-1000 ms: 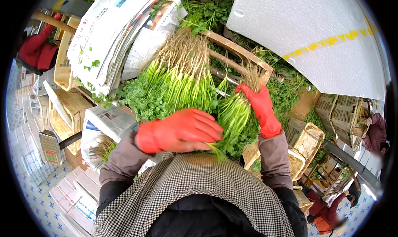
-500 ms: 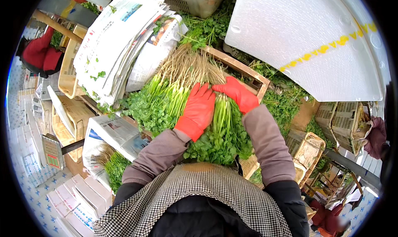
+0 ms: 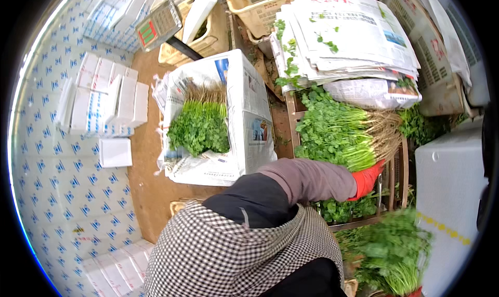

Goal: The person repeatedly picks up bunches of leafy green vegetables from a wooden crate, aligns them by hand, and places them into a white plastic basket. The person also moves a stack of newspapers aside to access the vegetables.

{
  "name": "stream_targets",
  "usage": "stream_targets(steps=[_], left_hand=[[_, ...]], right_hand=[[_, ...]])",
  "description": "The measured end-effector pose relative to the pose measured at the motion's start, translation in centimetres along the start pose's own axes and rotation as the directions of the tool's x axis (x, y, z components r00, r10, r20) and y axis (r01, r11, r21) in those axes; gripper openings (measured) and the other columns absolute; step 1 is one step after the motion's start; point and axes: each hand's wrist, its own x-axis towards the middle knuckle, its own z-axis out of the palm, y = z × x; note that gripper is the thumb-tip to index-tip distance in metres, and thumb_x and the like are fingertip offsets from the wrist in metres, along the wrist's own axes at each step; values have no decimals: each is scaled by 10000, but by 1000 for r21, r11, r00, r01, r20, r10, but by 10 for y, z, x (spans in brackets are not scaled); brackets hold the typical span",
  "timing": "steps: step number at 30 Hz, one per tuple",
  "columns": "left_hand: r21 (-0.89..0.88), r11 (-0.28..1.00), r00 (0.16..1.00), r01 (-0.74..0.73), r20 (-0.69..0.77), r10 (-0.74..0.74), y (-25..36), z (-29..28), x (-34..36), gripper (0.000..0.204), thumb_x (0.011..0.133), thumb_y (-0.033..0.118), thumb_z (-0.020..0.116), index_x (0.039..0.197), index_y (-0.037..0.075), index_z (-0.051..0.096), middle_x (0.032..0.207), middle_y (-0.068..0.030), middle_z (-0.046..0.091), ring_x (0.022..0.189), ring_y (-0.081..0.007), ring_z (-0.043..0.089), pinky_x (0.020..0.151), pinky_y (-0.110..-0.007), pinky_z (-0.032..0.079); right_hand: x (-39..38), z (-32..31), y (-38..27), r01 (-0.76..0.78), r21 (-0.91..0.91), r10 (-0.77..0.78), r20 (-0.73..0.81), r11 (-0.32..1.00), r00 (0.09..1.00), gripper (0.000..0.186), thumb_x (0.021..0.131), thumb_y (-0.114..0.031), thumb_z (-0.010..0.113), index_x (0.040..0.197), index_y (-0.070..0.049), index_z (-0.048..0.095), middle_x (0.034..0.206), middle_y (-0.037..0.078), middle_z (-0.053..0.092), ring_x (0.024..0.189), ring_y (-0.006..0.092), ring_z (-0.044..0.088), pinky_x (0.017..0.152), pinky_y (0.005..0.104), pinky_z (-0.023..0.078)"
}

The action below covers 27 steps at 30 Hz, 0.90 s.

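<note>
My left hand (image 3: 370, 179), in a red glove, rests against the near side of a pile of coriander (image 3: 332, 136) on a wooden-framed stand, close to where the pale stems meet the brown roots (image 3: 383, 133). Its fingers look stretched out along the stems. At the lower right edge my right hand (image 3: 416, 293) shows only as a bit of red glove, gripping the stem end of a loose coriander bunch (image 3: 392, 250). Motion blurs that bunch's leaves. More coriander (image 3: 200, 125) lies roots-up in a newspaper-lined box (image 3: 249, 115) to the left.
A stack of newspapers (image 3: 353, 32) sits beyond the pile. Yellow plastic crates (image 3: 254, 11) and a scale display (image 3: 158, 27) are at the back. White foam boxes (image 3: 112, 89) stand on the left floor; a large white foam box (image 3: 449, 177) is at the right.
My view has swung left, bringing the newspaper-lined box into sight. My right hand has left the pile and moved to the lower right with a bunch of coriander; my left stays at the pile.
</note>
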Motion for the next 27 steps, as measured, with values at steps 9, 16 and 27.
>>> stream_targets(steps=[9, 16, 27], left_hand=[[-960, 131, 934, -246, -271, -232, -56, -19, -47, 637, 749, 330, 683, 1309, 46, 572, 1395, -164, 516, 1348, -343, 409, 1095, -574, 300], [-752, 413, 181, -513, -565, -805, -100, -47, -220, 1372, 425, 731, 767, 1535, 121, 241, 1571, -179, 243, 1466, -438, 130, 1123, -684, 28], [-25, -596, 528, -802, 435, -729, 28, 158, -420, 858, 768, 347, 799, 1424, -7, 376, 1282, -119, 587, 1151, -212, 580, 978, -365, 471]], right_hand=[[42, -73, -89, 416, -239, -461, -180, 877, 869, 382, 917, 16, 559, 1297, 45, 557, 1232, 154, 634, 1074, 232, 622, 911, 317, 493], [-40, -31, -319, 611, 510, -780, 226, 605, 584, 287, 924, -67, 580, 1197, 20, 607, 1129, 111, 611, 1084, 213, 583, 944, 334, 467], [-198, 213, -540, -266, 755, -769, 635, 600, 67, 462, 1033, -282, 451, 1414, -21, 462, 1397, 116, 503, 1285, 176, 475, 1109, 322, 338]])
